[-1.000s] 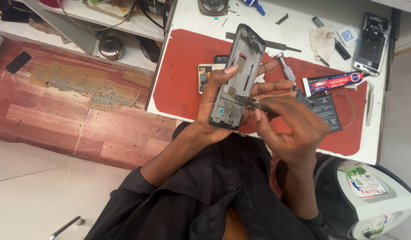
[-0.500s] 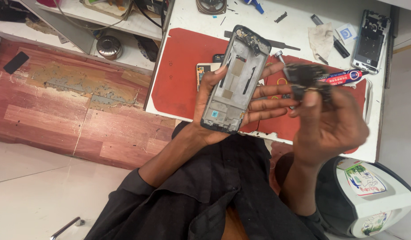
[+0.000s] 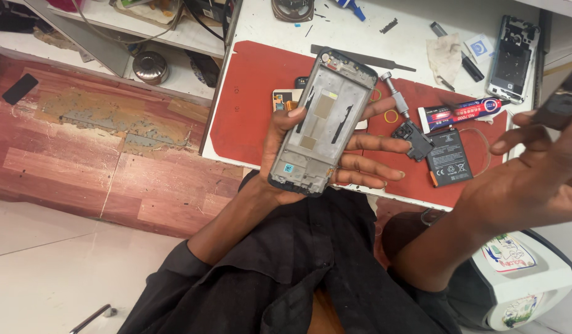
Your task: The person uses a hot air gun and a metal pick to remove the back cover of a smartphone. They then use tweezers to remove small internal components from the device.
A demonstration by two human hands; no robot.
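Left hand (image 3: pixel 310 154) cradles a phone frame (image 3: pixel 323 120) above the red mat (image 3: pixel 249 105).
Its fingers spread under the frame; the right hand (image 3: pixel 539 179), raised right of the frame, pinches a dark blurred piece (image 3: pixel 564 102).

Two hands are up: the left hand (image 3: pixel 310 154) and the right hand (image 3: pixel 533 179). There are two bare phone frames, the grey phone frame (image 3: pixel 326 120) and the silver phone frame (image 3: pixel 513 59). One battery (image 3: pixel 448 158), one glue tube (image 3: pixel 462 112), one red mat (image 3: pixel 255 99).
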